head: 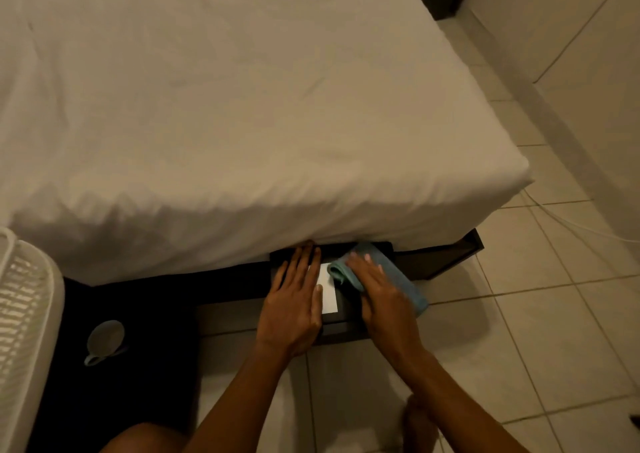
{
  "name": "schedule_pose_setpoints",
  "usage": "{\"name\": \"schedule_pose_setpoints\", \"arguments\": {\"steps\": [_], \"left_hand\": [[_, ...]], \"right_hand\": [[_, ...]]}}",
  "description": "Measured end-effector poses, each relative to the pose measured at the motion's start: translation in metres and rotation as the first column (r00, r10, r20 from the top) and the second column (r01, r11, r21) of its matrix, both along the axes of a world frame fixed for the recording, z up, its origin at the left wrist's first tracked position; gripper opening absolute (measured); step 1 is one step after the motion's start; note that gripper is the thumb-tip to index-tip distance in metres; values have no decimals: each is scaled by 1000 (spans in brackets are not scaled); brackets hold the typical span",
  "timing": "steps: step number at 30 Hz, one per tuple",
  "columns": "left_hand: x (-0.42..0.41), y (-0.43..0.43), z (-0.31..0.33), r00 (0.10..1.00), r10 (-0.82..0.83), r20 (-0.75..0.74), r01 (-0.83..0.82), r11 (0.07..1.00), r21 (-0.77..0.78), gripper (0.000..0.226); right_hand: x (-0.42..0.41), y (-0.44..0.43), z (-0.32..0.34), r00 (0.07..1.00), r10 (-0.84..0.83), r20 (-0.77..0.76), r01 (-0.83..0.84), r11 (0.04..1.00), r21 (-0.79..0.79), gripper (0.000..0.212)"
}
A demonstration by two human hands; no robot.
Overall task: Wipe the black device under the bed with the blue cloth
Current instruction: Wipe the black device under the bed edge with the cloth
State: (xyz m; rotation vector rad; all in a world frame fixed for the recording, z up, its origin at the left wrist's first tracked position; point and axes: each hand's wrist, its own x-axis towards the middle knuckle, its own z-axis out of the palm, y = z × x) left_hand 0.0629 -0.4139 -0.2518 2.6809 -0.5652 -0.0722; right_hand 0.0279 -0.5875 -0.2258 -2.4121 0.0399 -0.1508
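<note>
**Now wiping: one hand braces, one hand rubs**

Head view: at six o'clock I see the black device [341, 326] half out from under the bed [242, 106]. My left hand [294, 307] lies flat and spread on its top, I judge to stop it sliding. At its three o'clock, my right hand [379, 296] presses the blue cloth [398, 279] down, palm open, holding by pressure rather than grasping.

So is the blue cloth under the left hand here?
No, the blue cloth lies under the right hand; the left hand rests flat on the black device.
</note>
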Motion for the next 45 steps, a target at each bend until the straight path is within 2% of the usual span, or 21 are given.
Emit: {"name": "schedule_pose_setpoints", "arguments": {"steps": [3, 5, 7, 10, 14, 16, 20, 25, 28, 31, 36, 38, 42, 45], "left_hand": [[0, 0, 0, 1000, 2, -28, -2, 1000, -14, 62], [0, 0, 1, 1000, 7, -26, -7, 1000, -15, 62], [0, 0, 1, 1000, 5, -6, -5, 1000, 0, 62], [0, 0, 0, 1000, 3, -5, -3, 1000, 10, 61], [0, 0, -1, 1000, 11, -18, -11, 1000, -3, 61], [-1, -1, 0, 1000, 18, -5, -18, 1000, -6, 61], [-2, 0, 0, 1000, 11, -1, -11, 1000, 9, 60], [-2, 0, 0, 1000, 11, 1, -11, 1000, -1, 60], [-1, -2, 1, 1000, 18, 1, -18, 1000, -4, 60], [-2, -2, 1, 1000, 20, 9, -20, 1000, 12, 60], [-1, -2, 2, 1000, 7, -1, -7, 1000, 5, 60], [-1, -3, 1, 1000, 11, -1, -11, 1000, 1, 60], [1, -4, 1, 1000, 7, 8, -7, 1000, 26, 60], [-1, -4, 2, 1000, 7, 4, -7, 999, 36, 60]], "right_hand": [[-38, 10, -4, 999, 46, -4, -46, 999, 3, 71], [-18, 1, -7, 995, 80, 52, -77, 995, -65, 69], [15, -12, -9, 998, 18, 60, -11, 993, -116, 63], [18, -9, -10, 994, -112, 3, 112, 994, -19, 62], [-35, 8, -13, 998, -68, 15, 68, 998, 12, 71], [-17, -2, -9, 998, -29, 63, 28, 999, 22, 69], [24, -12, -9, 983, -179, 46, 178, 984, 23, 54], [-46, 14, -21, 980, -201, 12, 200, 979, 43, 70], [-12, 5, -18, 972, -220, 79, 217, 975, 44, 63], [24, -3, -12, 948, -312, 62, 310, 949, 52, 48], [-33, 24, -18, 938, -337, 82, 331, 941, 71, 66], [-27, 19, -20, 940, -321, 115, 315, 947, 67, 64], [22, -2, -11, 919, -389, 61, 383, 919, 93, 45], [-8, 14, -16, 922, -382, 66, 373, 921, 114, 57]]}}
